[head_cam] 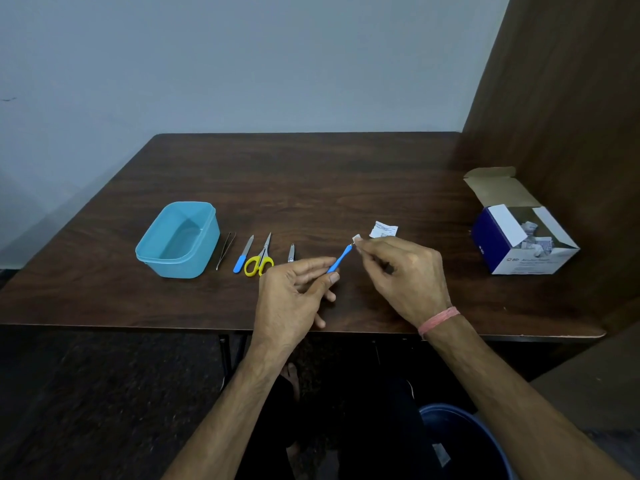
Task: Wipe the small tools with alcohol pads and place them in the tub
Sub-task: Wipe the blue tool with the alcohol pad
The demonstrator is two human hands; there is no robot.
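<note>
- While the left hand (294,292) pinches the blue plastic handle of a slim small tool (339,259) between thumb and fingers, its metal tip points up and away toward the right hand (401,275), likely so the working end is free to be cleaned.
- At that tip the right hand's fingers are closed on a small white alcohol pad (356,238), so the wipe seems to be under way.
- Just behind lies a torn white paper sachet (383,230) on the dark wooden surface (311,174), probably the pad's wrapper.
- Left of the hands four tools lie in a row, apart from each other: thin metal tweezers (225,250), a blue-handled nail file (243,254), yellow-handled scissors (260,259) and a small metal nail clipper (291,253), seemingly waiting their turn.
- Beside the tweezers stands the open light-blue plastic tub (178,239), holding no tools, near enough for an easy drop.
- Far right, an opened blue-and-white cardboard box (523,240) holds more sachets.
</note>
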